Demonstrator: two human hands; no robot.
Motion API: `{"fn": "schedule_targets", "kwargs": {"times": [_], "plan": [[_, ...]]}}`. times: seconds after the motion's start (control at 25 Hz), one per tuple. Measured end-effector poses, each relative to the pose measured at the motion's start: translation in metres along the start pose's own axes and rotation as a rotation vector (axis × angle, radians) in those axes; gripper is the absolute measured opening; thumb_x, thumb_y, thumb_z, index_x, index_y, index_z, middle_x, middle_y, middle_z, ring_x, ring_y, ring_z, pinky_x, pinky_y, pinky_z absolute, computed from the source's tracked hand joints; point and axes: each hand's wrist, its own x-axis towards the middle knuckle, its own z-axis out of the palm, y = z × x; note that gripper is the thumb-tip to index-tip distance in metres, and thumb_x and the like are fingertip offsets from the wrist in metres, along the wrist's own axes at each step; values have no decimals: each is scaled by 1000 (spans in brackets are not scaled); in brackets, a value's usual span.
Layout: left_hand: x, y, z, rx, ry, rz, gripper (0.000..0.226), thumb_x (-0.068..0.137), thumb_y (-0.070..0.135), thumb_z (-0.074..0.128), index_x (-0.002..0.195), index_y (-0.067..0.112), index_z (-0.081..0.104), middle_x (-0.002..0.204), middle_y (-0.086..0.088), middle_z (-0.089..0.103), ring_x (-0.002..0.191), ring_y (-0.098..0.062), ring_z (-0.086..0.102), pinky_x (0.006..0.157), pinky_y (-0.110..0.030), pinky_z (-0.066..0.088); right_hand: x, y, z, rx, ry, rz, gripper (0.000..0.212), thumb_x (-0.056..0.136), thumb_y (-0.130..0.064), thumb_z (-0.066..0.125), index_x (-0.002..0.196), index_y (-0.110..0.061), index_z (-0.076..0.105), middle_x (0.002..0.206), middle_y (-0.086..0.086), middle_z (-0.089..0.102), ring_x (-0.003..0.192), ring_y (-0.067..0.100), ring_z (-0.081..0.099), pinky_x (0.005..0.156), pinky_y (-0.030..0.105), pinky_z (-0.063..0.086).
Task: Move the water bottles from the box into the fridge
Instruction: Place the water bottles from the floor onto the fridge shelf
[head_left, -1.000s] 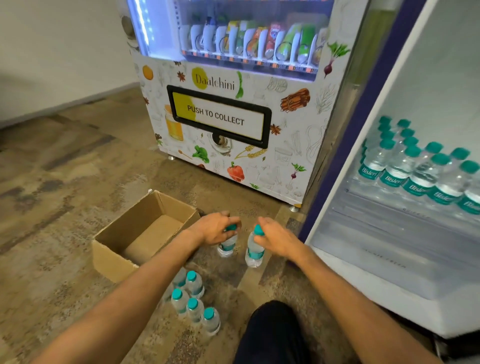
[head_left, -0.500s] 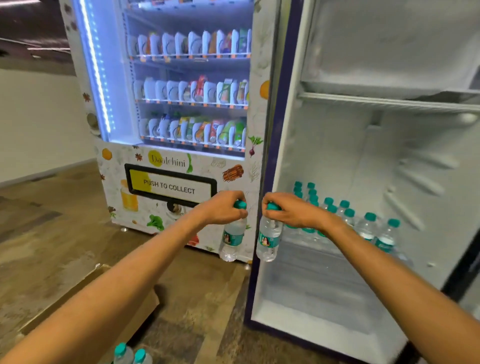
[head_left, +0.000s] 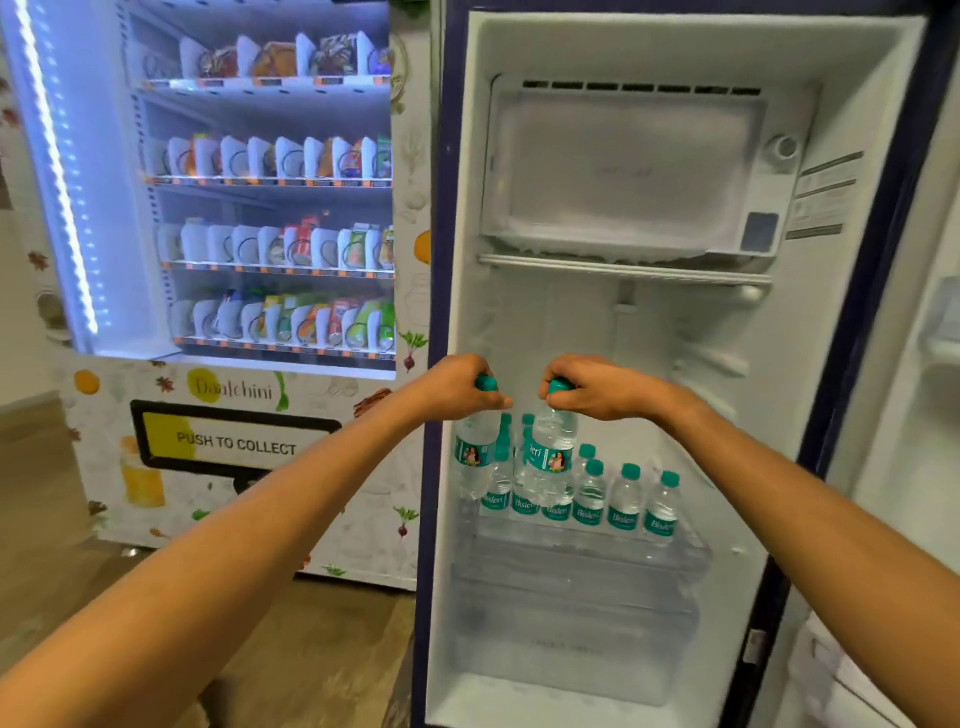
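**Hands.** The left hand (head_left: 457, 387) is curled round the neck of the left bottle (head_left: 474, 457), with the teal cap showing between thumb and fingers. The right hand (head_left: 597, 387) grasps the right bottle (head_left: 551, 457) the same way, at the neck just under its cap. Both arms reach forward at about the same height, and the two hands are close together but apart.

**Held bottles.** Both bottles hang upright below the hands, side by side, with teal labels facing the camera. The left bottle is at the left edge of the opening of the fridge (head_left: 779, 415). The right bottle is inside the opening, just beside it. Neither bottle rests on a surface.

**Fridge.** The fridge is open, with its door (head_left: 935, 374) swung out to the right. A frosted freezer box (head_left: 623, 166) fills the top. A clear shelf (head_left: 691, 545) sits lower down and carries the stocked bottles (head_left: 626, 499). These stand upright with teal caps, in a front row running to the right and further rows behind on the left. The held bottles hang in front of the left end of this group. Below the shelf is a clear drawer (head_left: 571, 623).

**Surroundings.** A lit vending machine (head_left: 234, 260) stands directly left of the fridge, its racks filled with packets. Its lower panel carries a flap (head_left: 236, 444) marked "PUSH TO COLLECT". The floor (head_left: 311, 649) is brown.
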Motion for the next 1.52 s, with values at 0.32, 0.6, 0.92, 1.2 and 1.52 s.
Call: {"fn": "schedule_targets", "kwargs": {"times": [0.32,0.6,0.92,1.2,1.52], "plan": [[66,44,14,-143,-78,50,19,95,26,59,112,15,59,114,-6,62,105,-26,58,92,-39,50,6,57,-24,62,91,126,14,89,-15,60,98,-6,67,97,8,65,82,17,58,69,25,49],[120,55,28,-274,-165,-91,35,95,25,60,126,14,50,117,-9,56,96,-24,56,72,-30,54,31,119,-28,93,146,210,16,89,-14,63,103,-7,67,103,7,68,87,17,61,73,23,49],[189,63,68,77,-57,-11,42,90,39,64,119,9,54,108,-9,59,81,-19,57,63,-26,48,55,178,-19,112,166,275,20,90,-14,63,108,-6,64,106,10,65,94,22,61,83,31,53],[241,51,108,115,56,-7,38,89,47,63,104,13,54,97,-6,58,80,-19,54,70,-29,44,77,218,1,122,187,307,13,89,-13,64,102,-10,62,106,10,65,93,22,61,81,31,53],[284,24,152,97,15,22,41,90,42,63,111,8,60,109,-12,64,88,-22,57,77,-30,47,120,254,36,98,184,356,17,86,-13,70,99,-16,58,106,5,61,91,18,58,75,24,46]]}}
